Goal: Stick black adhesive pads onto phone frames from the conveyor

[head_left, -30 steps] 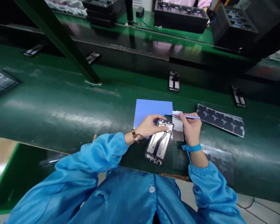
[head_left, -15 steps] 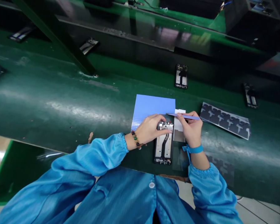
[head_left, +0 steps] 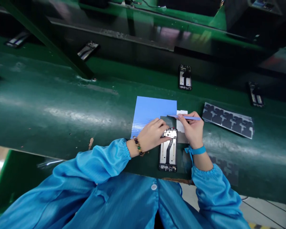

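Your left hand [head_left: 150, 136] pinches the opened phone [head_left: 172, 154] near the front edge of the tabletop [head_left: 85, 109]; your right hand [head_left: 194, 133] grips slim tweezers [head_left: 189, 118], whose tips could scratch exposed parts if the phone skids

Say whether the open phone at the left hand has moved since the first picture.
Yes. The phone has turned: its lower end swung right, judged against the worn brown patch on the table's front edge.

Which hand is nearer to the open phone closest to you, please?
Left. The left hand holds the phone at its upper end; the right hand is off to its right.
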The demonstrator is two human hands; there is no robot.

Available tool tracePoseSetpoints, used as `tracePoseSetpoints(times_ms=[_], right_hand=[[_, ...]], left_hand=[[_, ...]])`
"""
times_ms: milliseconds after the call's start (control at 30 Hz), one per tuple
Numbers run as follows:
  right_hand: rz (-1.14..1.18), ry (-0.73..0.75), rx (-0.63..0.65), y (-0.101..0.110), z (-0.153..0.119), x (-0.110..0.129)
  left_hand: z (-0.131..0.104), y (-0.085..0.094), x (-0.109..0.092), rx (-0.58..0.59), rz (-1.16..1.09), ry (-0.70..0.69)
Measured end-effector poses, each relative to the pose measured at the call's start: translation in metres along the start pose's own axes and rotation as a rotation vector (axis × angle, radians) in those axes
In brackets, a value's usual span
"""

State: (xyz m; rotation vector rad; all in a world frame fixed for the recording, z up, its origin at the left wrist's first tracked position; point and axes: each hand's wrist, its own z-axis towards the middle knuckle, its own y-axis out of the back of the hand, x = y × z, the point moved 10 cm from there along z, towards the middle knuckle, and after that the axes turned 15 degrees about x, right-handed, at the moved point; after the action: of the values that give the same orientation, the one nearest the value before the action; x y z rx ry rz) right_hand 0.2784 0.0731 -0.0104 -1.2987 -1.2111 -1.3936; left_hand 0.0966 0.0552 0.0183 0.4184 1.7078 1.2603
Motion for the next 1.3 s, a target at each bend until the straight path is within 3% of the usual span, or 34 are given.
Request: tracePoseSetpoints(times_ms=[100,233,400,700,1000,1133,1300], right_hand=[[0.055,0.014,-0.039,0.008,-0.008,0.007],[0.094,0.122,-0.158,0.024,-0.047,0.023],[0.040,0.082,-0.102,0.012,-0.084,0.016],[-0.016,0.069,-0.051,0.006,-0.083,0.012],[-0.009,0.077,-0.009,-0.002,-0.082,0.013],[-0.038,0.105,-0.121,0.024,-0.095,0.028],[-0.075,0.067,-0.437,0.082,-0.153,0.030]], left_hand=[[-0.003,0.004,-0.001,0.009,0.049,0.004],[-0.008,0.009,-0.002,0.031,0.067,-0.039],[-0.010,0.011,-0.002,0.028,0.016,-0.068],[-0.011,0.011,-0.006,0.003,-0.042,-0.141],[-0.016,0.011,-0.018,-0.016,0.084,-0.224],[-0.020,0.009,-0.027,-0.019,0.218,-0.211],[-0.023,0.003,-0.028,-0.013,0.228,-0.207]])
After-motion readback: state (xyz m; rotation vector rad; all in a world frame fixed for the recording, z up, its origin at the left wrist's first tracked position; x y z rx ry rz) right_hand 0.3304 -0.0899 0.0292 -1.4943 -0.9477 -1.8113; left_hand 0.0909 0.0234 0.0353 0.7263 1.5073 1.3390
